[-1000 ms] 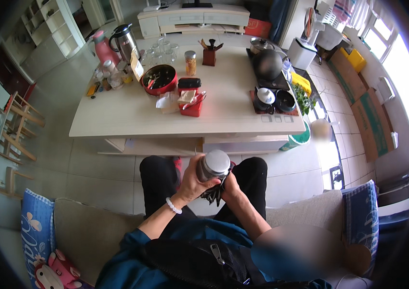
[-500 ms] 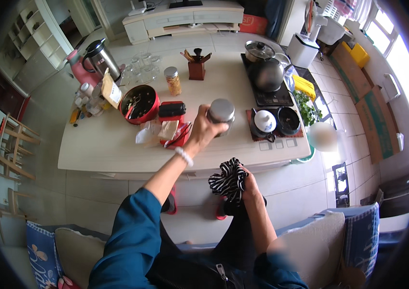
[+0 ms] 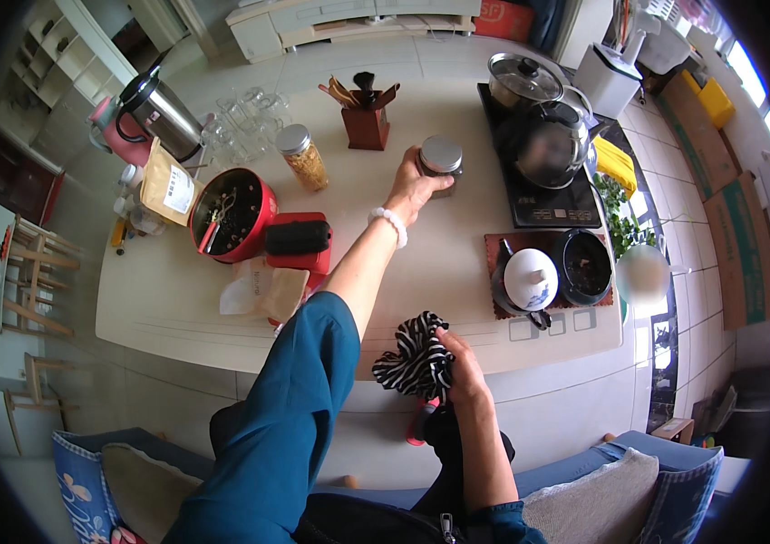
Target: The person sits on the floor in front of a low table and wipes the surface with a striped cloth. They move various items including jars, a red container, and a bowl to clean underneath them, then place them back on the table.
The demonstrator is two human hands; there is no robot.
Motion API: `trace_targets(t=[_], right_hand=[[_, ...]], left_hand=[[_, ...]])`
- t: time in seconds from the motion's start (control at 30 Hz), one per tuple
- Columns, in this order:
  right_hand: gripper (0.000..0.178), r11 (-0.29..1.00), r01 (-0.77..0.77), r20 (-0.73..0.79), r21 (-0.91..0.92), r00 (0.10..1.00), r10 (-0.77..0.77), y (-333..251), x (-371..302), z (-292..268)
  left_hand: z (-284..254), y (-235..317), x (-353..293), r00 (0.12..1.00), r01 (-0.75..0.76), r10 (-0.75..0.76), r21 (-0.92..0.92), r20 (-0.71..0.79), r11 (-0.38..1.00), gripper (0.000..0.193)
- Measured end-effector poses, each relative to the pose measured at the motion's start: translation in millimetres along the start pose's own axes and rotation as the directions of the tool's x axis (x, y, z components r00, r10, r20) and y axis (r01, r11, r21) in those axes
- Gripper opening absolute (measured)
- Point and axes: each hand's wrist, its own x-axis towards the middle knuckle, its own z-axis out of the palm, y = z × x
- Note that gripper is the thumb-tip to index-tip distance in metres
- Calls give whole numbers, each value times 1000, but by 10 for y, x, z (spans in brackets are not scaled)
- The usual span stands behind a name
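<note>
one jar [image 3: 440, 161] with a metal lid stands on the table [image 3: 158, 299] beside the kettle [image 3: 546, 145], the left hand [image 3: 414, 189] clasped round it and not yet let go, while the right hand [image 3: 464, 370] grips a striped cloth [image 3: 414, 355] at the table's near edge.

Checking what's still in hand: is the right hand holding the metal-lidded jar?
No, the left hand grips the jar on the table; the right hand holds a striped cloth.
</note>
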Motion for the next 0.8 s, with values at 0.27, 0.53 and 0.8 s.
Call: trace_targets(t=[0.27, 0.53, 0.8], right_hand=[[33, 999, 44, -97, -16, 994, -46, -107, -15, 7], [26, 997, 69, -80, 43, 995, -66, -52, 2, 122], [28, 993, 103, -74, 50, 992, -99, -47, 41, 20]], left_hand=[[17, -192, 275, 995, -9, 12, -32, 97, 999, 69], [22, -126, 320, 956, 25, 147, 567, -255, 823, 106], [-599, 693, -138, 886, 59, 216, 562, -411, 825, 35]])
